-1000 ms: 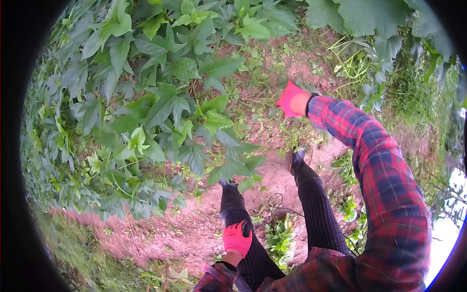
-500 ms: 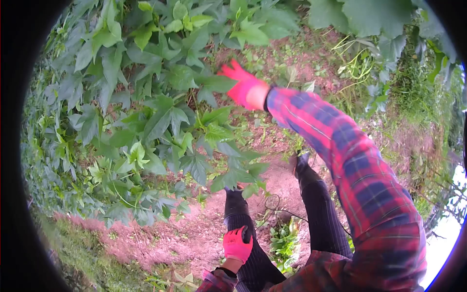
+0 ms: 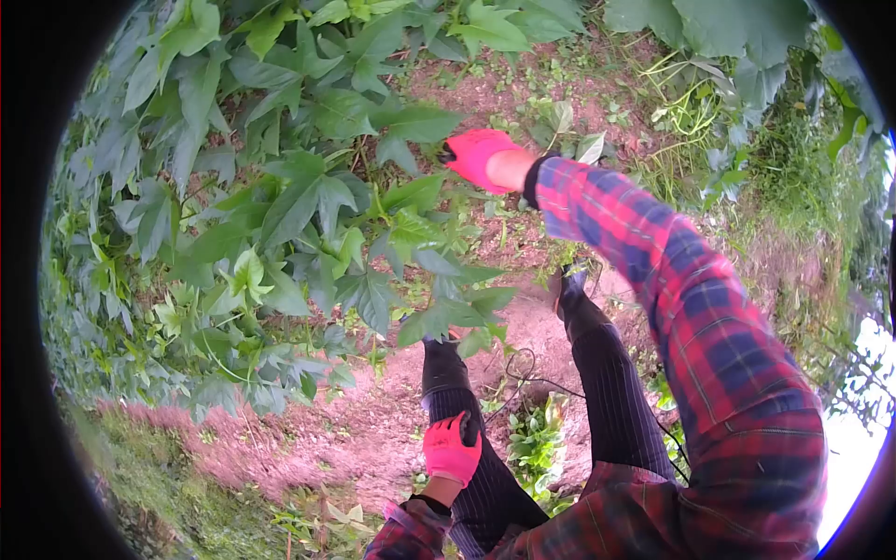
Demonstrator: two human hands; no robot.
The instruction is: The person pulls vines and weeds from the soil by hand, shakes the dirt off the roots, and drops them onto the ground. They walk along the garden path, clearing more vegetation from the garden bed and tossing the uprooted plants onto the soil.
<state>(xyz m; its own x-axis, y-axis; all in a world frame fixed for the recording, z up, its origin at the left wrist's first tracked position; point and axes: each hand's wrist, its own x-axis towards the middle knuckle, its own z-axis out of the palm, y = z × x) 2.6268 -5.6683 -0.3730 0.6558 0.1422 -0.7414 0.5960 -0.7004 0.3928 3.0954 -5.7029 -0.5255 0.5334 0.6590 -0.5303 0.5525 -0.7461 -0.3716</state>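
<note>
My right hand (image 3: 481, 159), in a pink glove with dark fingertips, reaches to the right edge of the broad-leaved green plants (image 3: 308, 201). Its fingers are curled in, and whatever may be inside them is hidden. A large lobed leaf (image 3: 420, 124) lies just left of these fingers, with low weeds (image 3: 504, 126) on the soil around them. Lower down, my left hand (image 3: 453, 448), gloved in pink too, rests on my left leg (image 3: 455, 397). It lies over the leg with nothing visible in it; the fingertips are partly out of sight.
Reddish bare soil (image 3: 373, 420) runs between the plants and my legs. A thin dark cord (image 3: 532, 378) loops between my legs above a small leafy plant (image 3: 537, 443). Pale green stems (image 3: 691, 107) lie at the upper right, near large leaves (image 3: 719, 28) and grass (image 3: 793, 168).
My right hand has closed from spread fingers and shifted slightly right and down. My left hand stays on the leg. The whole view has moved a little.
</note>
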